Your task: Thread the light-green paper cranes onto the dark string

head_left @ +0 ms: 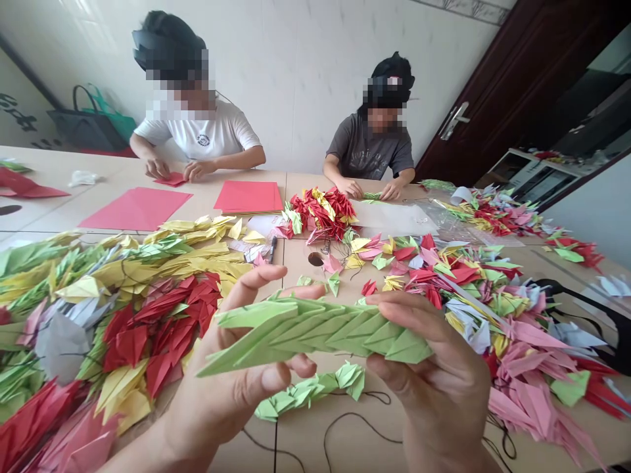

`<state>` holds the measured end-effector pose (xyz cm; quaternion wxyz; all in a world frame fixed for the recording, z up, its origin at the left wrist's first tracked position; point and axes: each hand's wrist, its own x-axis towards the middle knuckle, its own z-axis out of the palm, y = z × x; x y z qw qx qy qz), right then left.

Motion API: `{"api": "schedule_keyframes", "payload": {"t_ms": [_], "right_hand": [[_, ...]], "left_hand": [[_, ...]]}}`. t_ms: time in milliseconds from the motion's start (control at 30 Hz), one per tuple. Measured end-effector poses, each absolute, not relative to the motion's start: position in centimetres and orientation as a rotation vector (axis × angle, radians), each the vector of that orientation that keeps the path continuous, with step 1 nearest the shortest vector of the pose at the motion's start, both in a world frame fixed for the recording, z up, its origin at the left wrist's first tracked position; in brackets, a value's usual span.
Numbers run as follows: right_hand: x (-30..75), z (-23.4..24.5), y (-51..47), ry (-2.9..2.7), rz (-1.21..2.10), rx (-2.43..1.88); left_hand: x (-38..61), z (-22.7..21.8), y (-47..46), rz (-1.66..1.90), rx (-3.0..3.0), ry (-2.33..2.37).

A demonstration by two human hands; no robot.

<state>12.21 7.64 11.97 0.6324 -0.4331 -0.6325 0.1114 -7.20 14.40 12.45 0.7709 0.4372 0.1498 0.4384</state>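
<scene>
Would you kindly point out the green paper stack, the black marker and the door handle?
green paper stack (315, 332): head view, middle of the folded stack.
black marker (273, 249): head view, on its barrel.
door handle (456, 117): head view, on the silver lever.

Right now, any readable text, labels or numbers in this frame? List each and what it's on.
None can be read.
White T-shirt: small round chest emblem, too small to read.
Grey T-shirt: faint chest print, blurred.
Wall at far left: large dark characters, cut off and illegible.
Green folded-paper string in both hands: no marks.
</scene>
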Motion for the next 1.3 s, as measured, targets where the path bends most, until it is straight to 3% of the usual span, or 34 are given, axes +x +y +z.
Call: {"api": "schedule_keyframes", "payload": {"t_ms": [300, 567, 833, 1300], "right_hand": [[11.5, 11.8, 7.7, -1.6, 0.307, -1.026], [11.7, 11.3, 6.5, -1.603, 0.629, -1.032], [10.6, 12.3, 6.9, -1.27, 0.556, -0.958], [10.5, 12.6, 6.6, -1.249, 0.4, -0.942]], "left_hand": [[-6.4, 11.8, 14.7, 0.891, 1.088, 0.252], [-5.9, 12.1, 15.2, 0.912, 0.884, 0.214], [-6.5, 13.5, 15.0, 0.912, 0.816, 0.344], [-6.5, 13.7, 14.4, 0.963, 0.723, 0.472]]}}
